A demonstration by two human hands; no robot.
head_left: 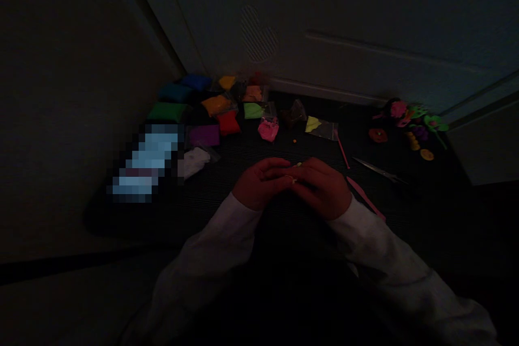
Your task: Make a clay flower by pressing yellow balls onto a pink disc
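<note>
My left hand and my right hand meet in front of me above the dark table. Between their fingertips they pinch a small piece of yellow modelling clay; its shape is mostly hidden by the fingers. Just beyond the hands lies a tiny orange clay ball. To the right of my right hand are a pink clay knife, a thin pink stick tool and scissors. An opened bag of yellow clay lies behind the hands.
Several bags of coloured clay, among them purple, red and pink, spread over the left and back. A bright pixelated screen stands at left. Clay flowers sit at the back right. The room is dim.
</note>
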